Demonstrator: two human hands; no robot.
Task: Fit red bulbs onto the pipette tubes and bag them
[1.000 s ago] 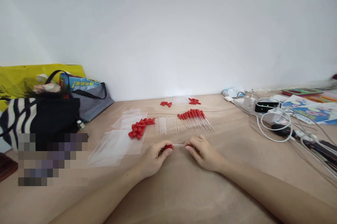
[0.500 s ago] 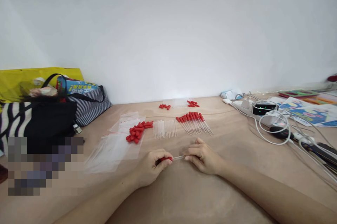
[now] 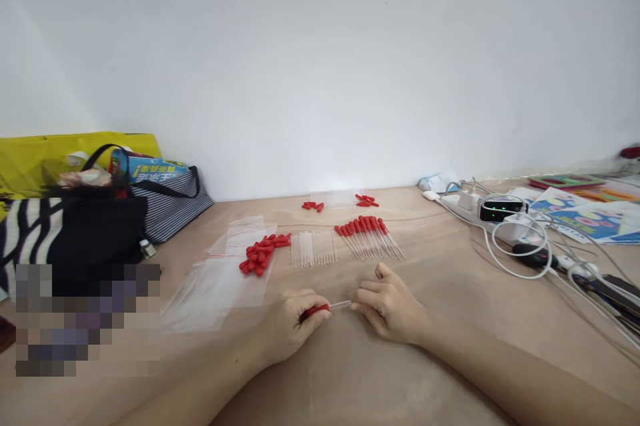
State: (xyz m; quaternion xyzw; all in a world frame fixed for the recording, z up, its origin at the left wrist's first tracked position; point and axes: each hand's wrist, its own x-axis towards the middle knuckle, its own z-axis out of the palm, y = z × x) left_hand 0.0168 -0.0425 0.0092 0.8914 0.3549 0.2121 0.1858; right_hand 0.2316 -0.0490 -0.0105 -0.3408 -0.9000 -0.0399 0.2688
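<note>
Both hands are meeting low over the table (image 3: pixel 450 319): the left hand (image 3: pixel 290 329) is pinching a red bulb (image 3: pixel 315 311) while the right hand (image 3: pixel 387 306) is gripping its clear tube (image 3: pixel 340 305), lined up end-to-end between them.

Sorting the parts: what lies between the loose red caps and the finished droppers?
In the head view, a row of clear tubes lies between the red caps and the finished droppers.

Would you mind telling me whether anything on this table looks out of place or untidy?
Mostly orderly: finished droppers and clear tubes lie in neat rows. The red bulbs sit in a loose heap, and the white cables at the right are tangled.
</note>
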